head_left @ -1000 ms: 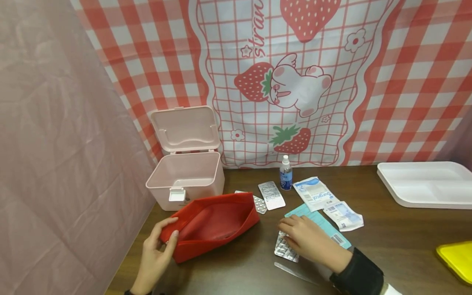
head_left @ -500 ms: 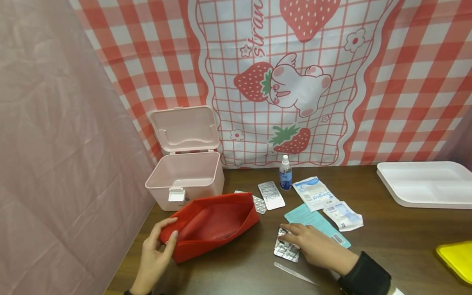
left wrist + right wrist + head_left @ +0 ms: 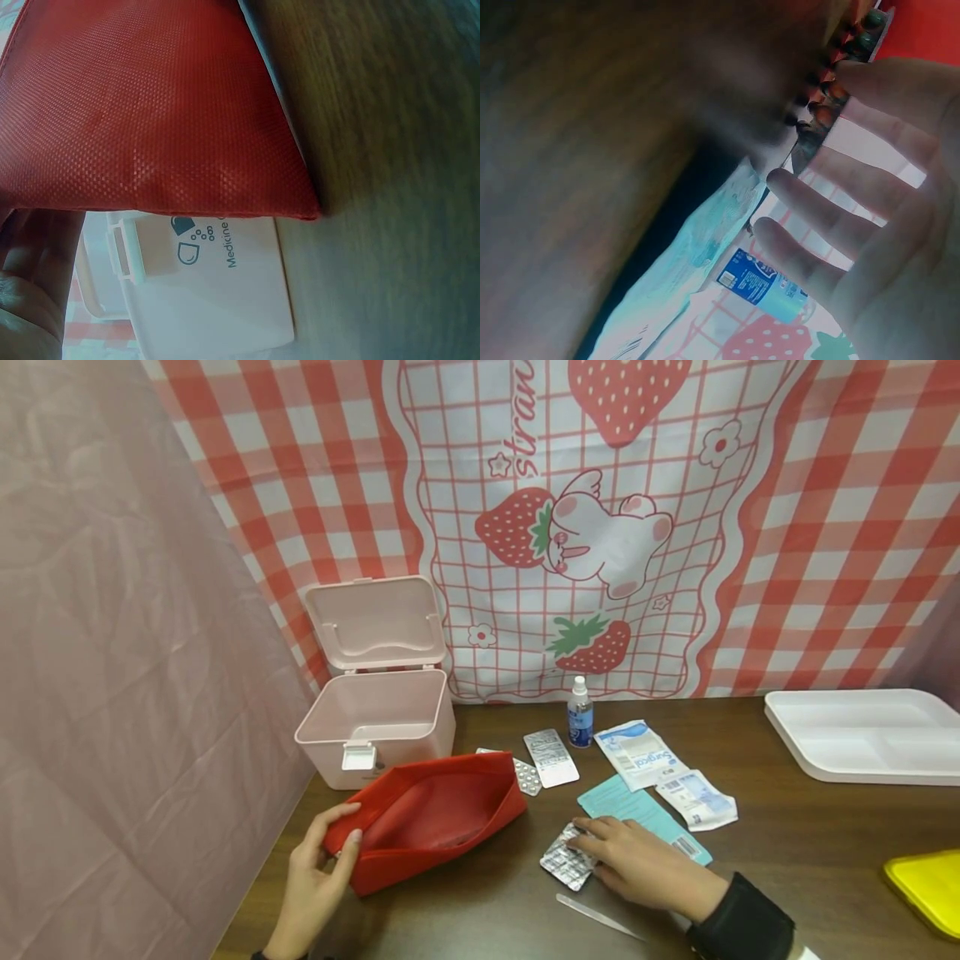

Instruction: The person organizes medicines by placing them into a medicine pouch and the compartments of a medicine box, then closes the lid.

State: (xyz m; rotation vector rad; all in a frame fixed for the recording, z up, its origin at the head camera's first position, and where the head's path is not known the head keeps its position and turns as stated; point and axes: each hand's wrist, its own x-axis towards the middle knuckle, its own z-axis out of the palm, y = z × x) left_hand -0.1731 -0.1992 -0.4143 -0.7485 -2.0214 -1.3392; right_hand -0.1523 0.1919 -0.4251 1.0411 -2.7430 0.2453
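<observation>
Right of the red pouch point(image 3: 408, 867), 1 silver blister pack point(image 3: 562, 865), pinched by the right hand point(image 3: 637, 862), has turned and shifted nearer since the earlier frame; the left hand point(image 3: 318, 870) grips the pouch. Beyond it: 2 other packs point(image 3: 552, 760), 1 bottle point(image 3: 581, 725).

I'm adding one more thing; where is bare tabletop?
The brown wooden table is barest between the small white packet, white divided tray and yellow plastic piece. A narrower gap lies between the red fabric pouch and silver foil blister pack. It is crowded around the flat teal packet and right hand.
</observation>
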